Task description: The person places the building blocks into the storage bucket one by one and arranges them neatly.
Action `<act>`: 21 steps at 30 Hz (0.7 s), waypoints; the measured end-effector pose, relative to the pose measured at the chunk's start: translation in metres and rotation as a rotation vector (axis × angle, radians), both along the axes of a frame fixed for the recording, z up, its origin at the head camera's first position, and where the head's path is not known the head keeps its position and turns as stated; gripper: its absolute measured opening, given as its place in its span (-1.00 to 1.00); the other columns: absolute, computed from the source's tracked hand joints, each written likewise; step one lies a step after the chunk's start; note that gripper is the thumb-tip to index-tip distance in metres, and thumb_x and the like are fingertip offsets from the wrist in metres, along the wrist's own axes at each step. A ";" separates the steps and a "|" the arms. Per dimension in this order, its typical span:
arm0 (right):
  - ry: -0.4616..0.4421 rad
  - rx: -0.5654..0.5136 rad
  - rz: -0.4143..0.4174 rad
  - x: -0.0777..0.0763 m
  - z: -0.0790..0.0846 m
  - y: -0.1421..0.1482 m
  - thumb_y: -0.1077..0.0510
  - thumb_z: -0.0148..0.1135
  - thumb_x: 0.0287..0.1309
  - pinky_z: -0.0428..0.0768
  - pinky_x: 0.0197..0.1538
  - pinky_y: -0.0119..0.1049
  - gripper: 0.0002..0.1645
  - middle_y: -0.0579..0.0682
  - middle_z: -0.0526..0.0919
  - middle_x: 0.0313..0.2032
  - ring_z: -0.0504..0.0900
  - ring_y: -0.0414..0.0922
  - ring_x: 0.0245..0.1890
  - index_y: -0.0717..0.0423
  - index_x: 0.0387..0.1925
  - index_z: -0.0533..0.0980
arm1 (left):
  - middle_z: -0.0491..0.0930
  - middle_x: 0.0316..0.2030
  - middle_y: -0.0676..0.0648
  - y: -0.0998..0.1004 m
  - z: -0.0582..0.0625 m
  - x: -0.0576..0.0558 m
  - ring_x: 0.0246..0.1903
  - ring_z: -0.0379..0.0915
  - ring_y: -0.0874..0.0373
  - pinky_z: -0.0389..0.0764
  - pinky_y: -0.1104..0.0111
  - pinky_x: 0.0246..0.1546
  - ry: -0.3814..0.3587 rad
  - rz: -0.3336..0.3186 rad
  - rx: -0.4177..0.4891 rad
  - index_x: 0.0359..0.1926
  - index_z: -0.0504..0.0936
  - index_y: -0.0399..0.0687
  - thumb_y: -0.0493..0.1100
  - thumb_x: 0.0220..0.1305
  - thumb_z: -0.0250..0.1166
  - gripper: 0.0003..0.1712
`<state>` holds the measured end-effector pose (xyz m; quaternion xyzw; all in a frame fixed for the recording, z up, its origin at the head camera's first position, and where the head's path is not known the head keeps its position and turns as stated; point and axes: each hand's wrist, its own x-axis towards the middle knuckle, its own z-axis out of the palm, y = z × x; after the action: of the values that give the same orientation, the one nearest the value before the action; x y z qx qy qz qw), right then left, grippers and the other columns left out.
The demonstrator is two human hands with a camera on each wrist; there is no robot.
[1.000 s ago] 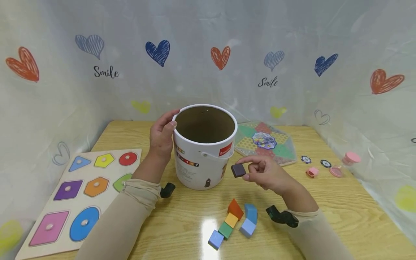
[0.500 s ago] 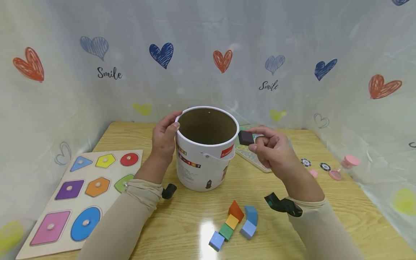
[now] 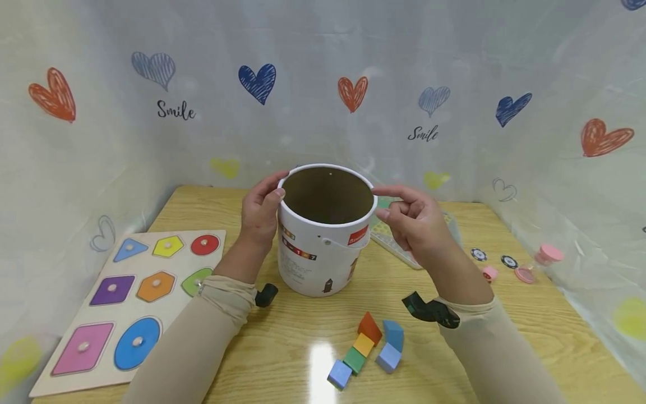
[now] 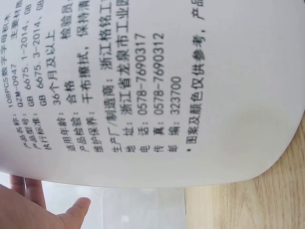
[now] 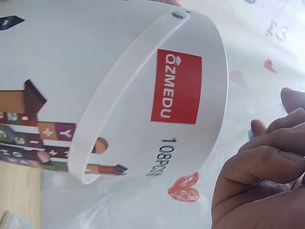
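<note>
A white bucket with printed labels and a thin handle stands upright on the table. My left hand grips its left rim, thumb in front and fingers reaching behind. In the left wrist view the bucket's printed side fills most of the picture, with part of the left hand at the lower left. My right hand is at the right rim, index finger and thumb stretched toward it and apart, the other fingers curled. Nothing shows between them. The bucket's dark inside is visible, its bottom hidden by the near wall.
Several coloured blocks lie in front of the bucket. A knobbed shape puzzle board lies left. Behind the right hand is a patterned game board. Chips, a pink figure and a pink-capped hourglass sit right.
My right hand has risen to the bucket's right rim and let go of the dark block, which is now out of sight. The left hand keeps its grip on the rim.
</note>
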<state>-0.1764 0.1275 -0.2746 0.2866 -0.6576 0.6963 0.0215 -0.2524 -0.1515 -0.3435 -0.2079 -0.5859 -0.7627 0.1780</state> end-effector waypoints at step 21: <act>-0.331 0.461 0.174 0.034 -0.120 0.099 0.33 0.12 0.21 0.07 -0.82 -0.35 -0.55 0.09 0.13 -0.73 0.06 -0.23 -0.84 0.37 0.14 0.36 | 0.44 0.08 -0.36 0.002 0.006 0.003 0.06 0.31 -0.21 0.31 -0.05 0.10 -0.032 0.011 -0.013 0.16 0.48 -0.28 -0.21 0.24 0.00 -0.51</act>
<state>-0.1419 0.2264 -0.3949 0.2216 -0.7659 0.5653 -0.2115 -0.2491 -0.1497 -0.3378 -0.1937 -0.5949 -0.7611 0.1711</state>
